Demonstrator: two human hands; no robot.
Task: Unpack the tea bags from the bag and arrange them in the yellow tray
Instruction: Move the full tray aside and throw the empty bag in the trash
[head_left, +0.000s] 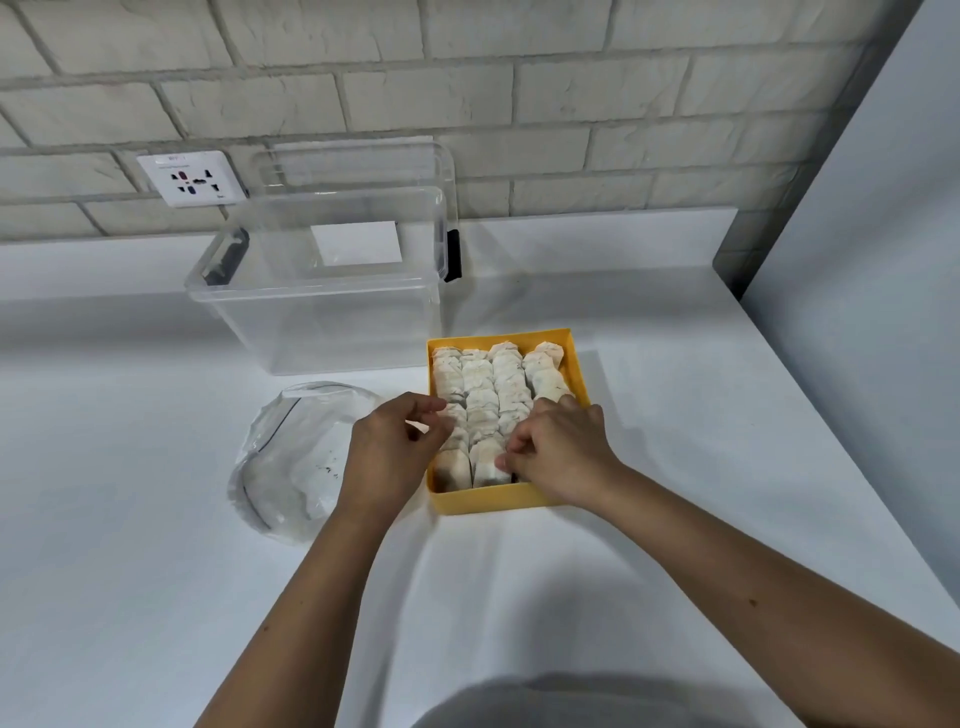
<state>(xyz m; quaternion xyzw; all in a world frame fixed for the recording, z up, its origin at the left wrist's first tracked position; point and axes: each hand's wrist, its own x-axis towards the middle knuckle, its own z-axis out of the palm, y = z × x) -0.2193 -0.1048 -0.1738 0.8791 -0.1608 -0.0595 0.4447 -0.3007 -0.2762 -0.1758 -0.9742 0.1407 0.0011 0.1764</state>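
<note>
The yellow tray (488, 503) sits on the white table, filled with several rows of pale tea bags (483, 384) standing on edge. My left hand (392, 452) hovers at the tray's left wall, fingers loosely curled and apart, holding nothing I can see. My right hand (558, 457) rests over the tray's near right corner, fingertips pressed down among the tea bags there; it hides that corner. The clear plastic bag (291, 462) lies crumpled and flat to the left of the tray, partly behind my left wrist.
A large clear plastic storage box (322, 291) with black latches stands behind the bag and tray, its lid leaning on the brick wall. A wall socket (191, 178) is at the back left. A grey partition (872, 208) bounds the table's right side.
</note>
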